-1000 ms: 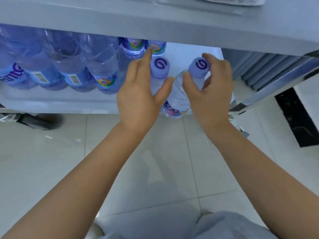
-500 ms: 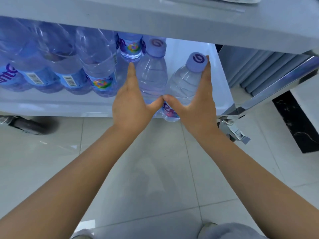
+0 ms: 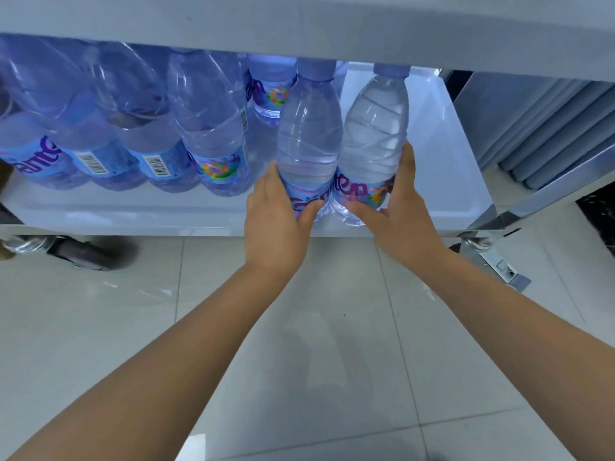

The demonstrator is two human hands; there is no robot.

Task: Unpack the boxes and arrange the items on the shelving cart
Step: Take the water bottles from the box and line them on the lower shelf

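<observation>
Two clear water bottles with lilac caps stand side by side on the cart's bottom shelf (image 3: pixel 459 181). My left hand (image 3: pixel 276 221) holds the base of the left bottle (image 3: pixel 307 134), thumb across its label. My right hand (image 3: pixel 396 211) holds the base of the right bottle (image 3: pixel 376 128), fingers wrapped round its far side. Both bottles are upright and touch each other. Their caps are partly hidden by the shelf above (image 3: pixel 299 31). A row of several more bottles (image 3: pixel 206 134) fills the shelf to the left.
The white shelf has bare room to the right of the held bottles. A cart caster (image 3: pixel 489 257) sits at the right corner, another (image 3: pixel 30 244) at the left. Grey slatted panels (image 3: pixel 539 128) stand at the right. Pale floor tiles (image 3: pixel 299 327) lie below.
Both hands slid down from the caps to the bottle bases, and the two bottles moved further onto the shelf and now stand upright. The view dropped lower.
</observation>
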